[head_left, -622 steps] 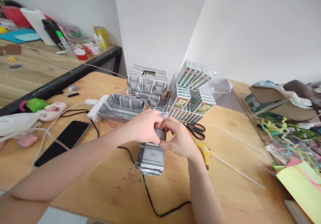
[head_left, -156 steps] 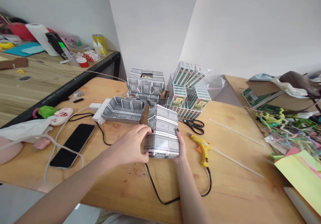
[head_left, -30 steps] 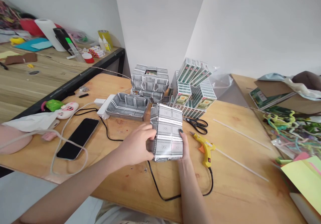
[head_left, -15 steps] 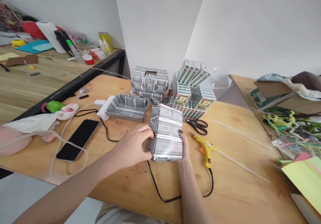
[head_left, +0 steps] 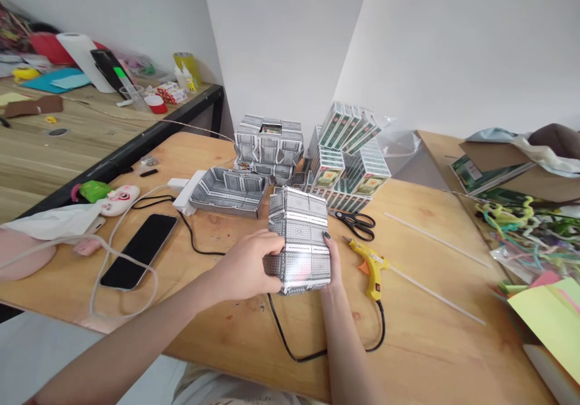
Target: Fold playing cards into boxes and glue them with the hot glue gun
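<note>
The card-covered block [head_left: 302,239] is hiding most of the right hand [head_left: 335,266] from me, and the block's underside is facing away. A shine is washing out the pattern low on its near face. The right forearm [head_left: 345,332] is covering a stretch of black cord [head_left: 301,360]. The view's edges are cutting off the yellow paper [head_left: 550,308] and a rounded pink thing [head_left: 27,267]. Fine print on the green-sided boxes [head_left: 328,176] is looking too small to read.

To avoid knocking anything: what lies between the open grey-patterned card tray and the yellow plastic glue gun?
In the head view: a grey patterned card box, the right hand gripping it, then bare tabletop.
</note>
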Demonstrator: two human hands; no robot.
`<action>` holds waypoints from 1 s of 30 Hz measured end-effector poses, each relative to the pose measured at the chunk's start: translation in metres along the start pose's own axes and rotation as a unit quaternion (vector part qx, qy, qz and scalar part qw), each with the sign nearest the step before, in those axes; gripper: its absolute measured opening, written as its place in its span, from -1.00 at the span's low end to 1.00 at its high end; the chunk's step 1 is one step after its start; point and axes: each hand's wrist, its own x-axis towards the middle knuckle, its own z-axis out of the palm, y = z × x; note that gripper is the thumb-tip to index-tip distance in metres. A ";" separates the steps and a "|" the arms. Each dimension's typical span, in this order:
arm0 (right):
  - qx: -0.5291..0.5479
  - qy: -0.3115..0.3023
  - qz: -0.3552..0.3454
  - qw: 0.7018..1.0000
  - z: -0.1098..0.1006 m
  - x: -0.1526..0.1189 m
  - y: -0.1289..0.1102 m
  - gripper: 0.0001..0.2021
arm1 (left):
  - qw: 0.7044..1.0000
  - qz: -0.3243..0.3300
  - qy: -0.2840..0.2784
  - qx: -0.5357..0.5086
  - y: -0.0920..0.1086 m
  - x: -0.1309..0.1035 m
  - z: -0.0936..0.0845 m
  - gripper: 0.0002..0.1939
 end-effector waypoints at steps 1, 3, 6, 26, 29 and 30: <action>-0.001 0.000 0.000 1.000 0.001 0.000 0.000 -0.73 | 1.000 -0.001 -0.002 -0.004 0.000 0.000 0.001 -0.70; -0.002 0.000 -0.002 1.000 0.002 -0.002 -0.001 -0.73 | 1.000 -0.002 -0.003 -0.015 0.000 -0.002 0.001 -0.74; 0.003 0.006 -0.010 1.000 0.002 -0.003 -0.002 -0.73 | 0.999 -0.015 0.010 -0.031 0.000 -0.008 -0.002 -0.85; 0.031 0.019 -0.007 0.999 0.007 -0.008 0.001 -0.66 | 0.981 0.155 0.102 -0.057 -0.014 -0.010 0.009 -0.62; 0.032 0.024 -0.010 0.999 0.005 -0.007 0.000 -0.67 | 0.978 0.174 0.111 -0.042 -0.013 -0.009 0.009 -0.63; 0.032 0.023 -0.009 0.999 0.005 -0.007 0.000 -0.67 | 0.977 0.176 0.110 -0.043 -0.013 -0.009 0.009 -0.64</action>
